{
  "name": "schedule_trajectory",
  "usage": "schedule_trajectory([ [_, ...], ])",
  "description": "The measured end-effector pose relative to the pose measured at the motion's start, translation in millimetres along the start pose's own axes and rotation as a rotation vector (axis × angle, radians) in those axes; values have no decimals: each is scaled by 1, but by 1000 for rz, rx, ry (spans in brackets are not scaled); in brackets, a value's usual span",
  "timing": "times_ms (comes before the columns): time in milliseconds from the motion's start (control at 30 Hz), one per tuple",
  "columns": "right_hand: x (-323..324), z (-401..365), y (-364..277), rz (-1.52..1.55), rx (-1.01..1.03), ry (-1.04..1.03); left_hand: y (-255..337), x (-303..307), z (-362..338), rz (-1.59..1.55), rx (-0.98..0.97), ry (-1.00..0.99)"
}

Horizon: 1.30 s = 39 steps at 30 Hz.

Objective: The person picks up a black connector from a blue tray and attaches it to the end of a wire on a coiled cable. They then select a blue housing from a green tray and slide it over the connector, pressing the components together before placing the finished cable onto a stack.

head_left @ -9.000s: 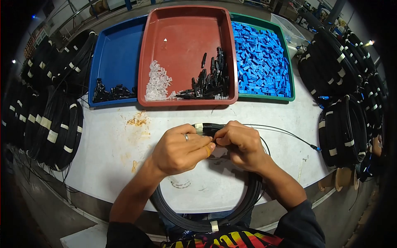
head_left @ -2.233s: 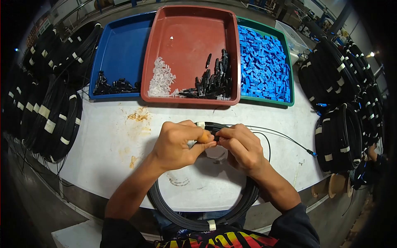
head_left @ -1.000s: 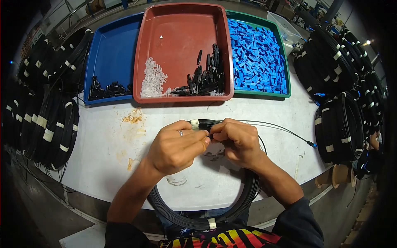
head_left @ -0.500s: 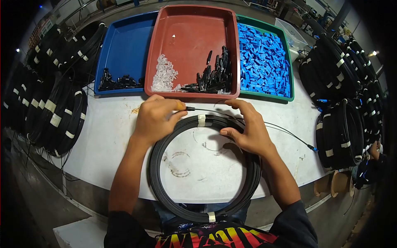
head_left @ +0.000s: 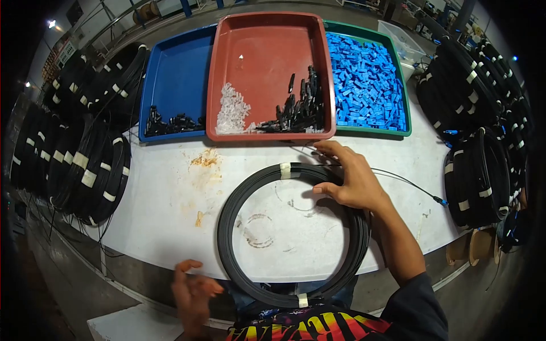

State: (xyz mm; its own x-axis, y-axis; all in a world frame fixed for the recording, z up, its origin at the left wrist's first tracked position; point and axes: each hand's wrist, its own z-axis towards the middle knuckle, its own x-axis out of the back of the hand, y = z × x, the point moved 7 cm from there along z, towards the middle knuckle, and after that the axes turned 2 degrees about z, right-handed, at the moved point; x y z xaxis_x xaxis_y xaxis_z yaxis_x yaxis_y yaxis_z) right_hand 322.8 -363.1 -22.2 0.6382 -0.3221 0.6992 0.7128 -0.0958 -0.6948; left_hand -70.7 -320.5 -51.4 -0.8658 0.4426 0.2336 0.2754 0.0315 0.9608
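A coil of black cable [head_left: 226,227], bound with pale tape at top and bottom, lies on the white table with its near side over the edge. My right hand [head_left: 355,179] spans the coil's upper right, thumb over the inner side and fingers beyond the outer side, apart. A thin loose cable [head_left: 398,175] passes by this hand and ends at the right in a blue-tipped connector [head_left: 441,201]. Near my fingertips is a short, blurred dark stretch of cable. My left hand [head_left: 195,291] hangs at the table's front edge, blurred, fingers spread, nothing visible in it.
Behind the coil, a blue tray [head_left: 181,62] holds black parts, a red tray [head_left: 259,40] holds clear and black pieces, and a green tray [head_left: 406,116] holds many blue pieces. Taped black coils are stacked left [head_left: 85,176] and right [head_left: 475,176].
My left hand has let go of the black cable end and moved down toward the table's front edge. My right hand stays over the coil's upper right. The view has shifted slightly.
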Motion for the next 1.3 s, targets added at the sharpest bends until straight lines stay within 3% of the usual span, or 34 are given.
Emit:
schedule_trajectory([
  [100,-3,3,-1,91,-8,-28,-44,-36,-38,-297,174,-285],
  [133,-7,4,-3,79,13,-53,-50,-52,-44,-437,150,-360],
  [233,-11,10,-7,204,-57,-91,-37,-88,-54,-811,146,-336],
  [467,-16,11,-23,81,14,-104,-24,-94,-59,-679,218,-221],
  [533,-15,9,-23,144,-14,-76,-15,-93,-55,-680,129,-205],
  [600,-9,8,-35,143,69,-23,6,-84,-52,-996,-10,-53],
  [667,15,2,-64,199,164,159,15,-77,-46,-1012,-27,42],
  [733,32,2,-86,391,158,258,48,-59,-38,-890,-302,115],
  [800,53,2,-114,454,316,347,52,-41,-26,-824,-502,164],
  [833,61,4,-126,526,351,372,40,-31,-21,-860,-560,28],
  [867,68,7,-134,596,386,395,5,-6,-23,-276,-794,63],
  [900,73,9,-140,548,451,386,22,-13,-16,-279,-800,52],
  [967,77,12,-142,415,459,352,87,-31,-7,-435,-1047,-73],
  [1000,75,13,-132,317,481,332,87,-32,4,-466,-1000,-268],
  [1033,71,18,-119,371,486,321,94,-36,-6,-281,-1124,-176],
  [1067,70,14,-118,172,540,340,101,-43,-18,-88,-1237,-77],
  [1100,66,8,-110,84,540,348,101,-49,-24,37,-1229,-24],
  [1200,47,-10,-80,0,476,333,89,-60,-38,159,-1279,-162],
  [1300,40,-26,-65,-105,414,317,74,-69,-45,145,-1294,-152],
])
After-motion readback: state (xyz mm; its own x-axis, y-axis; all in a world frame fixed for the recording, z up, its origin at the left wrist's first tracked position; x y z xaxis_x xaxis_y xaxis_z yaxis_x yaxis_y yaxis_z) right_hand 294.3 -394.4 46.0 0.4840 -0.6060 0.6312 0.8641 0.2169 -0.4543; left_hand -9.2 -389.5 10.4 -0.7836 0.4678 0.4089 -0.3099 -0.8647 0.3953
